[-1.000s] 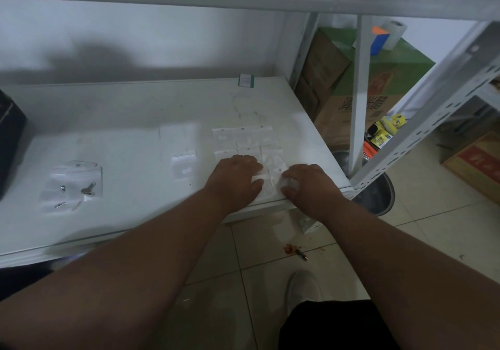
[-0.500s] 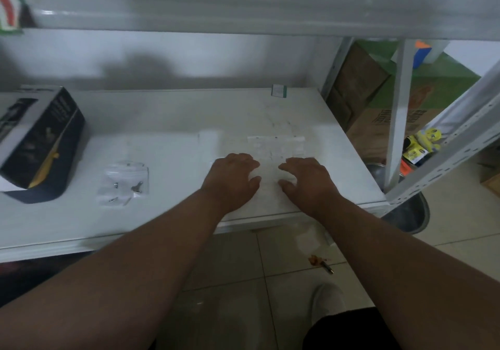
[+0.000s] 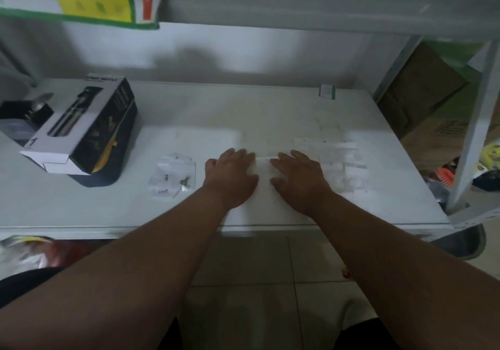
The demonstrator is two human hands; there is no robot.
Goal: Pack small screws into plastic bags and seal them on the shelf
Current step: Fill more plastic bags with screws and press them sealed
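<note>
Two hands lie flat on the shelf [image 3: 270,111] in the head view. The left hand [image 3: 232,176] and right hand [image 3: 299,180] sit side by side, fingers straight, each grip holding nothing, fingertips on a flat clear bag [image 3: 263,161]. A second ago they pressed into the bag stack [image 3: 331,164], now just right of the right hand. The screws [image 3: 176,183] wait in their pouch left of the left hand, so one bag looks singled out, still unfilled.
</note>
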